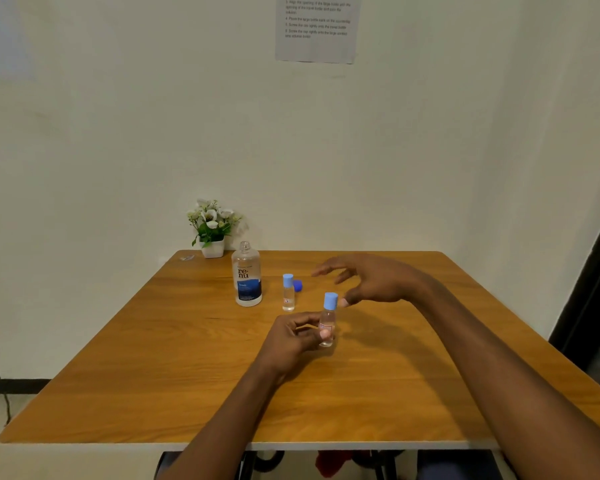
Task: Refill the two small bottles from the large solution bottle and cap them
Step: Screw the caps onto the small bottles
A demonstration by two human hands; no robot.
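Nearest on the counter [146, 382]: the left hand [291, 337] holds one small bottle [327, 323] upright, low over the wood or just resting on it; can't tell which. Its fingers [325, 335] are curled round the lower body of that bottle. That bottle's light blue cap [330, 300] sits on its neck. The right hand [371, 282] hovers just beside and behind the cap, fingers spread and relaxed, gripping nothing, with the thumb tip close to the cap and apparently not touching it. Whether the cap is fully tight can't be read. Further back, the second small bottle [288, 294] stands alone with its own light blue cap on and no hand on it. Both small bottles are clear, so their fill level is too hard to call, though the held one looks to have liquid in it. A darker blue cap [299, 285] lies loose on the counter just behind the second bottle. Left of that, the large renu solution bottle [246, 275] stands upright with its neck bare, so the loose cap is likely its own. Judgement: pouring looks done, both small bottles are capped, and the task is near its end. What's left is at most a final twist on the held cap, setting that bottle down, and probably closing the large bottle. At the back are potted white flowers [212, 230] by the wall and a printed sheet [316, 27] taped above.
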